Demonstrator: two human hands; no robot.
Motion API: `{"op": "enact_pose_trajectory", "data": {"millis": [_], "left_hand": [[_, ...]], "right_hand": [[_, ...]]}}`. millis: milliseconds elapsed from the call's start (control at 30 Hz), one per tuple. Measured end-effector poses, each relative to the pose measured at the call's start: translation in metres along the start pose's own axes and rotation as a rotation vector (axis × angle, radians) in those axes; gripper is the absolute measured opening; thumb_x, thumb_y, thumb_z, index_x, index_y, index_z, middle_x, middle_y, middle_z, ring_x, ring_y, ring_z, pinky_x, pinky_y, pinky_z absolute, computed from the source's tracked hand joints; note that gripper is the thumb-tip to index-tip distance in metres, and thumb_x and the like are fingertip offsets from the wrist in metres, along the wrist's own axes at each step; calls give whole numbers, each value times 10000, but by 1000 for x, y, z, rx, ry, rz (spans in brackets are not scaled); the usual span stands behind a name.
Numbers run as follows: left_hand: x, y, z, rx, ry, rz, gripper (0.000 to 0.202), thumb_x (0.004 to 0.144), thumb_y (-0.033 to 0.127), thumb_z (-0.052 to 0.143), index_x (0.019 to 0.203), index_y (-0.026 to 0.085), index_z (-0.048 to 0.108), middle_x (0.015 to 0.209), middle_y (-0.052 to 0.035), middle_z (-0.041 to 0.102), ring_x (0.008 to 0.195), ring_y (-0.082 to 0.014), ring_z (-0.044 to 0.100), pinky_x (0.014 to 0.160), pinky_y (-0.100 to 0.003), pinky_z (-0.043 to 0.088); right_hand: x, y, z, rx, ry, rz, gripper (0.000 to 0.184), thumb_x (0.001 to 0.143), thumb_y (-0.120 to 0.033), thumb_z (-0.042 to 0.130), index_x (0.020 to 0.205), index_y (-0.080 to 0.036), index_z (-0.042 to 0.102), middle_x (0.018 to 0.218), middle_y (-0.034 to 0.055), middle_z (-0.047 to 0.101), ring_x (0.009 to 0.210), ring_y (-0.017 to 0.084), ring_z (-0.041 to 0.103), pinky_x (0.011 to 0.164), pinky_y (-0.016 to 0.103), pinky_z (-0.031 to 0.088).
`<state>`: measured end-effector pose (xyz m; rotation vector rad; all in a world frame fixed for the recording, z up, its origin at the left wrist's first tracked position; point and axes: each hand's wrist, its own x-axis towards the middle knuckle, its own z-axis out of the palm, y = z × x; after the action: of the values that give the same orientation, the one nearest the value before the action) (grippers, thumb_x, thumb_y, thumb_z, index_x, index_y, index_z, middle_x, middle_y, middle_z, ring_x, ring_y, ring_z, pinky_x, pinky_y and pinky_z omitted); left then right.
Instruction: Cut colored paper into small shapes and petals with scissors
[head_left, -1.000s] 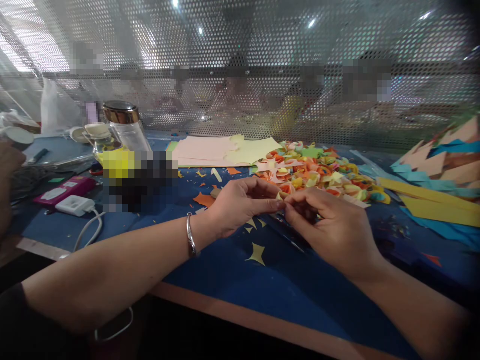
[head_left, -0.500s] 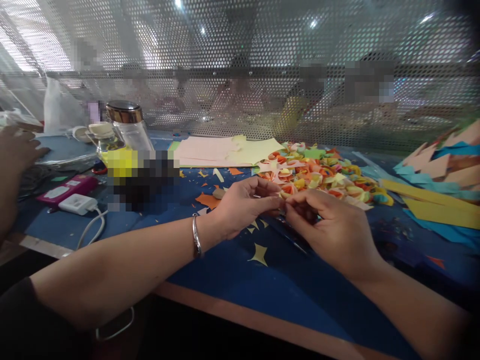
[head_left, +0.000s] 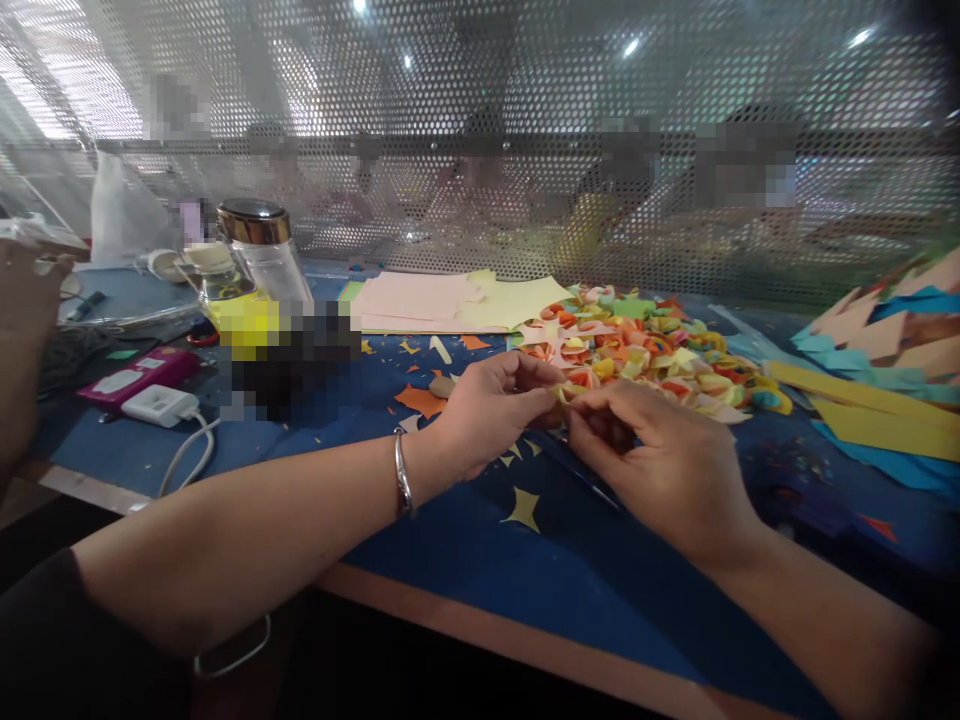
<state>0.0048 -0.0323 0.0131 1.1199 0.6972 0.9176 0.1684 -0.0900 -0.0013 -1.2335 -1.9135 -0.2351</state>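
Note:
Between both sets of fingertips is a small piece of yellow paper (head_left: 564,394), mostly covered by the fingers. My left hand (head_left: 487,415) pinches it from the left, and my right hand (head_left: 667,460) grips it from the right with thumb and forefinger. Just beyond my hands lies a heap of small folded paper pieces (head_left: 645,345) in orange, yellow, green and pink. A pale yellow four-pointed paper scrap (head_left: 524,509) lies on the blue table (head_left: 465,570) in front of my hands. An orange scrap (head_left: 420,400) sits left of my left hand.
Stacked paper sheets (head_left: 420,300) lie at the back. A clear jar (head_left: 266,260), a bottle with yellow contents (head_left: 236,310) and a white charger (head_left: 161,404) stand or lie left. Cut coloured paper (head_left: 885,425) is at right. Another person's hand (head_left: 26,330) shows far left.
A little more yellow paper shows between my fingertips, which have shifted slightly. At far left the other person's hand has drawn back toward the edge. The whole view has shifted a little.

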Motion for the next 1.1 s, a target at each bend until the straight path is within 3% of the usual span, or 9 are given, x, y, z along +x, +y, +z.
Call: {"op": "enact_pose_trajectory", "data": {"millis": [233, 700, 833, 1033, 1100], "left_hand": [[0, 1, -7, 12, -28, 43, 70, 847, 111, 717, 858, 140, 654, 776, 15, 668, 681, -76, 648, 728, -257, 525], [2, 5, -13, 101, 0, 36, 276, 744, 88, 786, 959, 148, 623, 757, 16, 646, 668, -92, 637, 624, -247, 499], [1, 8, -15, 145, 6, 59, 345, 711, 68, 791, 996, 150, 615, 794, 17, 647, 673, -86, 638, 678, -265, 533], [1, 12, -19, 198, -17, 99, 387, 671, 124, 843, 973, 166, 605, 748, 21, 644, 635, -92, 615, 626, -264, 514], [1, 14, -20, 208, -19, 111, 351, 687, 123, 836, 951, 166, 609, 716, 26, 628, 606, -88, 600, 612, -266, 512]], "right_hand": [[-3, 0, -1, 12, -10, -7, 118, 964, -261, 616, 871, -210, 666, 667, -12, 612, 557, 127, 568, 546, 284, 452], [-3, 3, -16, 29, 51, 94, 142, 980, -312, 629, 894, -219, 694, 761, 16, 721, 606, 137, 643, 598, 279, 515], [-3, 7, -21, 30, 2, 88, 142, 965, -327, 637, 897, -220, 701, 778, 28, 730, 623, 152, 657, 590, 281, 516], [-12, 16, -37, -26, -226, 124, 155, 941, -344, 644, 858, -237, 720, 715, 22, 696, 524, 140, 612, 476, 254, 480], [-25, 20, -46, -84, -204, 131, 164, 939, -404, 656, 886, -265, 725, 741, 15, 709, 513, 139, 620, 466, 257, 484]]}}
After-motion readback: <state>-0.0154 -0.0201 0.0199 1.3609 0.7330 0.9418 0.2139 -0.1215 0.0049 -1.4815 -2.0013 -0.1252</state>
